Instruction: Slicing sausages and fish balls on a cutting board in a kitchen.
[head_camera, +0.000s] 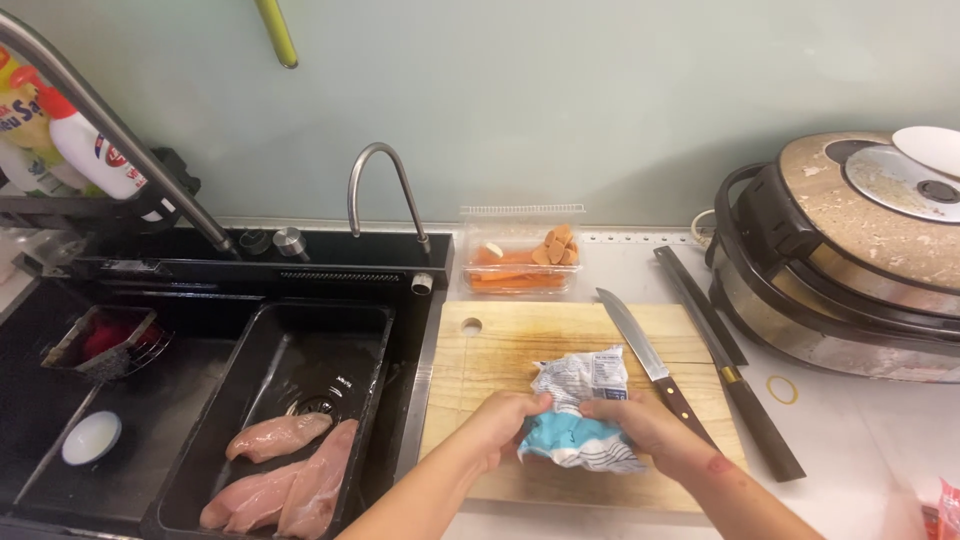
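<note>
My left hand and my right hand both grip a crumpled white and blue plastic packet over a wooden cutting board. The left hand pinches the packet's left edge, the right hand holds its right side. A knife with a brown handle lies on the board just right of the packet, blade pointing away from me. A second long dark knife rests on the counter beside the board.
A black tray in the sink holds raw chicken pieces. A clear tub of orange carrot pieces stands behind the board. A large round cooker fills the right. Faucets, bottles and a small white dish are at left.
</note>
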